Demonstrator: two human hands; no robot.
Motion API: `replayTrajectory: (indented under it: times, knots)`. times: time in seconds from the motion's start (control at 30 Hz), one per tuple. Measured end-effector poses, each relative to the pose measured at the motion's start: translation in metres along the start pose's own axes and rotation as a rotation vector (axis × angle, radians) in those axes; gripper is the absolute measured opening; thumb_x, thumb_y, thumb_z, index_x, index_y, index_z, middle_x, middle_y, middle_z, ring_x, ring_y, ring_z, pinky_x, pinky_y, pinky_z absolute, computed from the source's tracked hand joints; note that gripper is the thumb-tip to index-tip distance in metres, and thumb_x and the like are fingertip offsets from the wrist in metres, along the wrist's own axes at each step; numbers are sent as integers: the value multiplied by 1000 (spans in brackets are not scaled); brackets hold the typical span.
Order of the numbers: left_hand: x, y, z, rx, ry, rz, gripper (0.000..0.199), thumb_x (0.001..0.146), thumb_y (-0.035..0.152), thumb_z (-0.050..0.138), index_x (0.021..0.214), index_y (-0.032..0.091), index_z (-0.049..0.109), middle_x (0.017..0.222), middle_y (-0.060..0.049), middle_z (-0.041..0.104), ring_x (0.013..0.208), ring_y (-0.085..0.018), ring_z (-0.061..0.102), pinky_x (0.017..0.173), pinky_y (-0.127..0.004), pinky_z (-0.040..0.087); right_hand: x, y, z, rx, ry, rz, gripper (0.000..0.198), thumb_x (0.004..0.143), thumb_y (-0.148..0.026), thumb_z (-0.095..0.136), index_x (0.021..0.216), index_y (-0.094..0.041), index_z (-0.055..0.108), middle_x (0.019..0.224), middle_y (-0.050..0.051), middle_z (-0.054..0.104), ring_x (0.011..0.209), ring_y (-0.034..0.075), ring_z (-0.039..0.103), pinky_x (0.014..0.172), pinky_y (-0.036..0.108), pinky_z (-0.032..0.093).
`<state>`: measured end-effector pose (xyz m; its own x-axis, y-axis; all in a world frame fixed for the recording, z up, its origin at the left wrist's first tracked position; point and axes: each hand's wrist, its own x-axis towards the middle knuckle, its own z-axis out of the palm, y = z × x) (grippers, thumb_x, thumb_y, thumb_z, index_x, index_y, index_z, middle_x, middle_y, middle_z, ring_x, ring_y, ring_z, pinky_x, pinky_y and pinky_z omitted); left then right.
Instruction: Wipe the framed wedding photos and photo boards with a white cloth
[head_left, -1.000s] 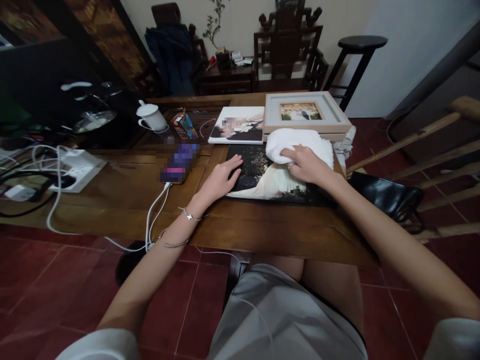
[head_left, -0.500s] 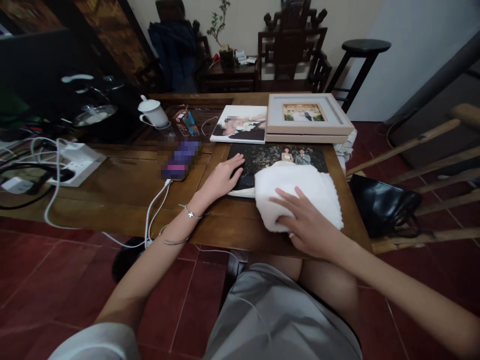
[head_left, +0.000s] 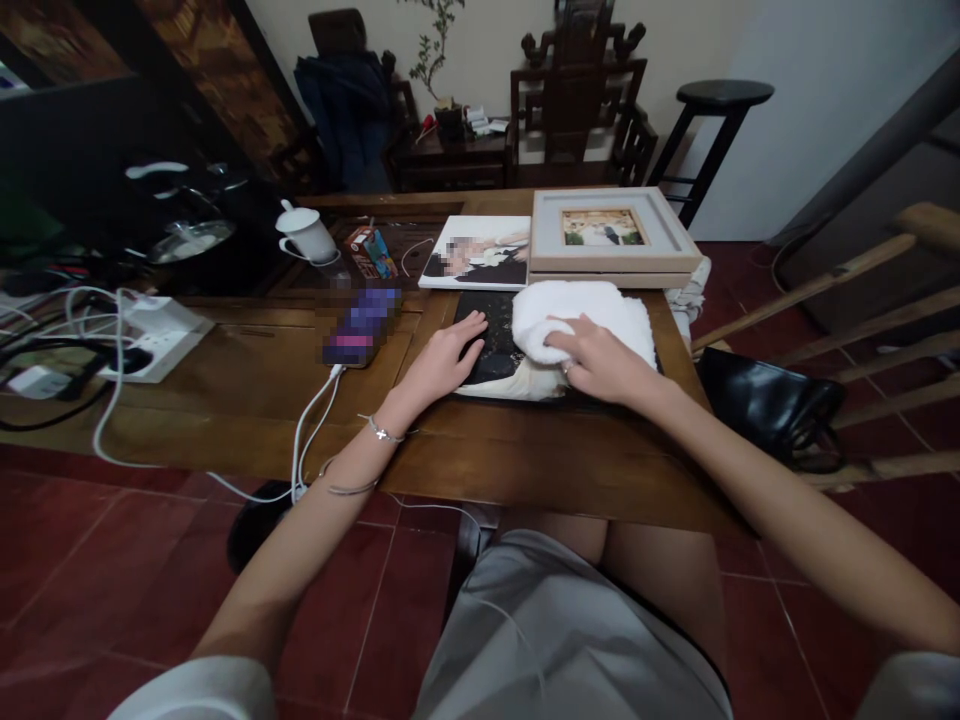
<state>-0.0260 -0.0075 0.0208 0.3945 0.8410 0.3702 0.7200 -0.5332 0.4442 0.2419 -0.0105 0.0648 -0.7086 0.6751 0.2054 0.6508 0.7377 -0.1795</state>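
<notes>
Lying flat on the wooden table is a dark photo panel (head_left: 495,340), with a pale dress showing along its near edge. My left hand (head_left: 450,350) rests on the panel's left edge, fingers stretched out. A folded white cloth (head_left: 592,300) covers most of the panel's middle and right. My right hand (head_left: 604,358) grips the cloth's near left part, its fingers curled into the fabric. Beneath the cloth, the couple in the picture is hidden.
Behind the panel lie a white-edged photo print (head_left: 480,255) and a stack of framed pictures (head_left: 615,225). Further left are a phone (head_left: 364,325) on a white cable, a small box (head_left: 371,252), a lidded white cup (head_left: 306,232) and a power strip (head_left: 169,340).
My right hand has pushed the cloth away from me, up over the photo panel, and its fingers have closed more on the fabric. My left hand stays in place.
</notes>
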Motion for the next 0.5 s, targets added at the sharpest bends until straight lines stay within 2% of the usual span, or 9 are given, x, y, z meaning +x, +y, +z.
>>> replayTrajectory:
  times: [0.1,0.2,0.37,0.5]
  knots:
    - [0,0,0,-5,2,7,42,99,28,45,131,8,64,144,-18,57,140,-27,49,119,-49,37,19,23,-3,-46,4,31,37,75,-6,44,104,-19,64,99,12,68,93,29,61,86,43,47]
    - [0,-1,1,-17,6,11,43,99,28,45,131,7,64,144,-19,57,140,-28,49,119,-50,37,28,36,-2,-73,30,52,37,75,-6,43,103,-18,64,95,13,67,88,31,58,84,43,44]
    - [0,-1,1,-3,4,1,40,99,27,45,131,13,65,145,-14,58,140,-26,49,119,-50,38,30,33,-1,-85,38,50,40,74,-6,41,105,-17,64,104,16,66,92,32,59,89,47,43]
    - [0,-1,1,-10,0,0,40,99,27,45,132,13,64,145,-14,58,140,-27,49,119,-51,38,13,13,-1,-68,-7,46,41,76,-5,44,109,-16,64,118,18,66,109,34,61,98,53,44]
